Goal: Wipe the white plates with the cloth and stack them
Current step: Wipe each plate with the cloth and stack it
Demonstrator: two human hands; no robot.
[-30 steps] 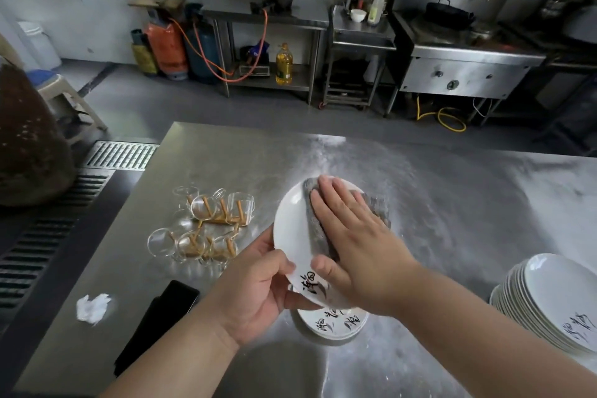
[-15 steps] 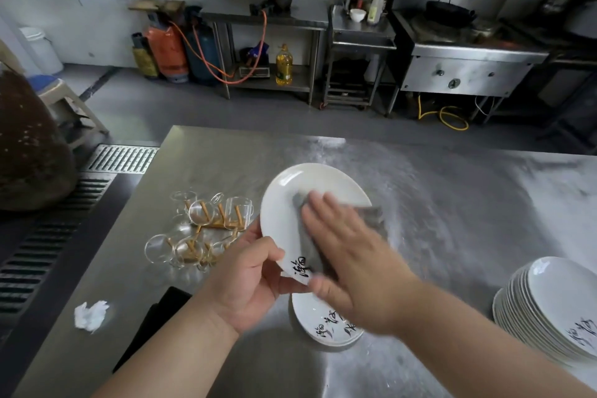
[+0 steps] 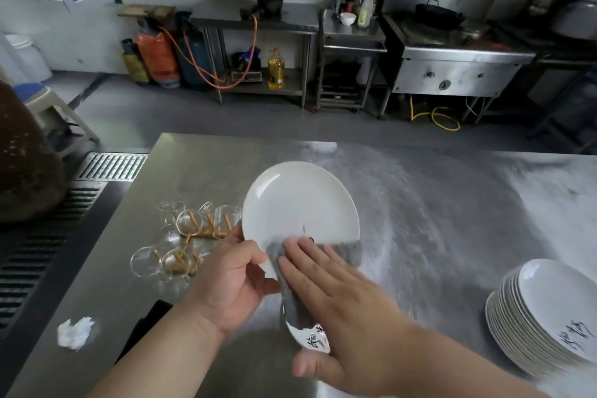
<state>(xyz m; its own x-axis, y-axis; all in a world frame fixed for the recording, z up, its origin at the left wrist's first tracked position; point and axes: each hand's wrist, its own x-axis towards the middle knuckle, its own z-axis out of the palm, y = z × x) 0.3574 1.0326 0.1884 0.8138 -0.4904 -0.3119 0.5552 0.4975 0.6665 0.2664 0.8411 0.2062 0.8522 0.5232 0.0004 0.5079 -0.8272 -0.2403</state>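
A white plate [image 3: 298, 200] is held tilted above the steel table [image 3: 452, 203]. My left hand [image 3: 231, 281] grips its near left rim, thumb on the face. My right hand [image 3: 342, 297] lies flat with straight fingers on a grey cloth [image 3: 290, 304] and presses it against the plate's lower part. Under my hands another white plate with black writing [image 3: 313, 339] lies on the table, mostly hidden. A tall stack of white plates [image 3: 546, 317] stands at the right edge.
Several glass cups on a wooden rack [image 3: 190, 236] lie left of the held plate. A crumpled white tissue [image 3: 75, 332] and a black flat object [image 3: 145, 329] sit near the table's front left. A floor drain grate [image 3: 109, 166] runs beside the table.
My right hand and the cloth slid down the plate from its upper part to its lower edge. The plate's upper face is now uncovered. My left hand keeps its grip.
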